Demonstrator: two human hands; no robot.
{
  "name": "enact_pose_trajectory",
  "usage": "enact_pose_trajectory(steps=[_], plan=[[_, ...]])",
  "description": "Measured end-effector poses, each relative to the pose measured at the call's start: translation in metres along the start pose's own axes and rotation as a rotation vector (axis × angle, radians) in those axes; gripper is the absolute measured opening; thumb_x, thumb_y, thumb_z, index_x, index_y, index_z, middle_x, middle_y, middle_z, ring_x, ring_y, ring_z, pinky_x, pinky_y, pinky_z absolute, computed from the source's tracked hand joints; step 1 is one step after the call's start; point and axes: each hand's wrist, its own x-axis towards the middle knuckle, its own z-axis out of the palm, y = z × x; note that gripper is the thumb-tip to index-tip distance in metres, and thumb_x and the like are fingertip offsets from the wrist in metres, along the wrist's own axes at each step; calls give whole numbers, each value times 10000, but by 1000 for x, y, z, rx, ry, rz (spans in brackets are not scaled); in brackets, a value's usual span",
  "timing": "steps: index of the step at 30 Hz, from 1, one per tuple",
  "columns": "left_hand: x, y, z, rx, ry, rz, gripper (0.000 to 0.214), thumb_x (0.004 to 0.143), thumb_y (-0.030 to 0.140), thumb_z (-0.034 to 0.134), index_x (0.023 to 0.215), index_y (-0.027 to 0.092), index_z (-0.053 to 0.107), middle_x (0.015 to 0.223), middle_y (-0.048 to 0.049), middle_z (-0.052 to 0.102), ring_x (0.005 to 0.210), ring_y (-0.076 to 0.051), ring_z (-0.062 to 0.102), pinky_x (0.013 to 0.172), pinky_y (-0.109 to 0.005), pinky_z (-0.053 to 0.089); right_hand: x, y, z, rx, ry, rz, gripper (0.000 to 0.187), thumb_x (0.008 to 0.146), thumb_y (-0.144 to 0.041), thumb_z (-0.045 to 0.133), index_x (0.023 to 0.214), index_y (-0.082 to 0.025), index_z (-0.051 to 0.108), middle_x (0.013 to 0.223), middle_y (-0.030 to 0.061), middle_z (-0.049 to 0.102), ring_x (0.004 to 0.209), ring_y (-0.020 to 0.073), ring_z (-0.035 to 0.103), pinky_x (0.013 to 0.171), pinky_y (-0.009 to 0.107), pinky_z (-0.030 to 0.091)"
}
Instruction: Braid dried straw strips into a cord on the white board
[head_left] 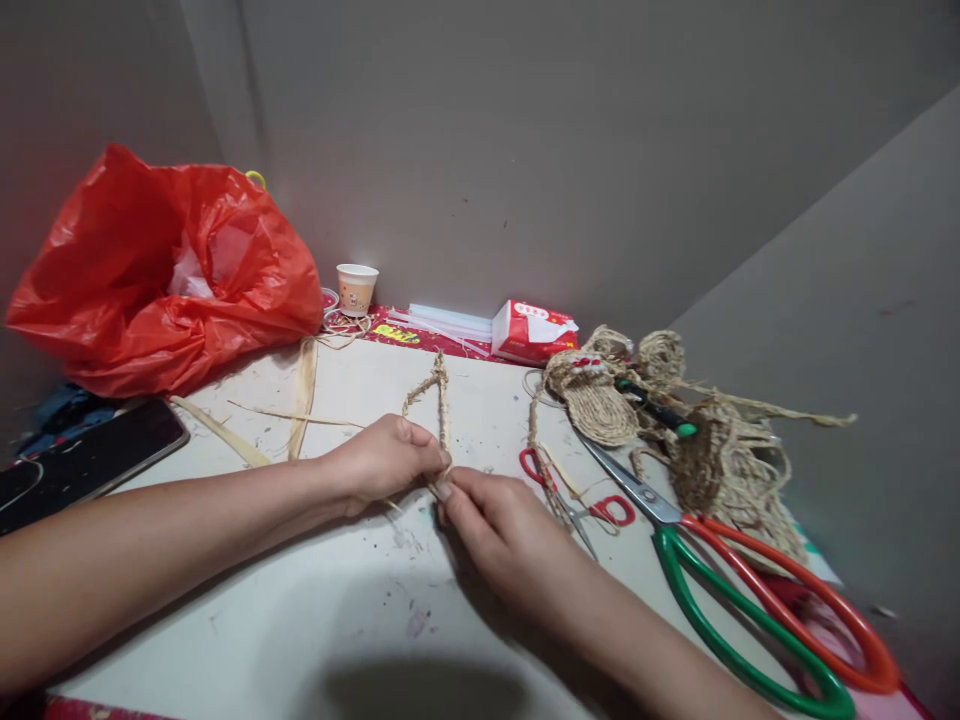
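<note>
A thin braided straw rope [437, 395] lies on the white table [360, 610], running away from me. My left hand [386, 460] pinches its near end with fingers closed. My right hand [499, 530] meets it from the right, fingertips pinched on the same straw end. Both forearms rest low over the table.
A red plastic bag [165, 270] sits at the back left, a dark phone [90, 460] left of my arm, loose straw strips [304, 400] beyond. Right of my hands lie small red scissors [581, 505], large green-and-red scissors [750, 590], woven straw pieces [712, 450], a tissue pack [532, 330], a paper cup [356, 288].
</note>
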Motion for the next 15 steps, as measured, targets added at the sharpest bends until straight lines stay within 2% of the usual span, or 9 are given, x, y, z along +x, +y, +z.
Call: enact_pose_trajectory(steps=[3, 6, 9, 11, 12, 13, 15], plan=[[-3, 3, 2, -135, -29, -95, 236, 736, 285, 571, 551, 177, 473, 334, 98, 258, 322, -43, 149, 363, -229, 79, -2, -2, 12, -292, -7, 32, 251, 915, -241, 330, 834, -172, 558, 694, 106, 652, 560, 195, 531, 538, 303, 240], [-5, 4, 4, -192, -4, -116, 190, 734, 264, 581, 583, 167, 519, 328, 94, 276, 311, -41, 155, 352, -223, 80, -7, -7, 15, -452, -65, 29, 245, 907, -192, 323, 952, -138, 558, 697, 126, 659, 516, 195, 516, 515, 318, 185], [-5, 4, 5, -169, 13, -80, 178, 716, 254, 601, 583, 151, 542, 325, 87, 305, 303, -39, 184, 342, -221, 101, -18, -17, 5, -369, -205, -68, 209, 902, -218, 375, 808, -174, 556, 671, 80, 636, 527, 169, 500, 503, 296, 218], [-4, 3, 4, -159, 9, -45, 185, 712, 259, 604, 580, 150, 534, 332, 87, 314, 305, -38, 198, 344, -219, 112, -23, -20, -9, -194, -336, -144, 256, 888, -283, 444, 660, -192, 518, 632, 29, 600, 534, 140, 486, 500, 264, 262], [-4, 3, 4, -157, 11, -25, 193, 711, 263, 604, 576, 153, 522, 340, 87, 321, 309, -38, 208, 346, -218, 116, -23, -20, -17, -97, -339, -154, 289, 879, -317, 469, 619, -194, 498, 608, 9, 574, 532, 128, 475, 497, 249, 280], [-4, 3, 4, -152, 8, -8, 203, 711, 270, 605, 573, 155, 510, 349, 87, 329, 313, -38, 218, 349, -216, 119, -22, -17, -24, -7, -268, -145, 308, 875, -344, 474, 606, -195, 491, 585, -4, 547, 526, 120, 461, 492, 237, 293], [-5, 3, 3, -137, 0, 14, 228, 714, 292, 606, 570, 161, 489, 363, 87, 337, 322, -38, 233, 355, -213, 128, -14, -8, -35, 116, 71, -38, 342, 889, -393, 434, 613, -197, 484, 556, -7, 503, 521, 122, 440, 488, 234, 317]])
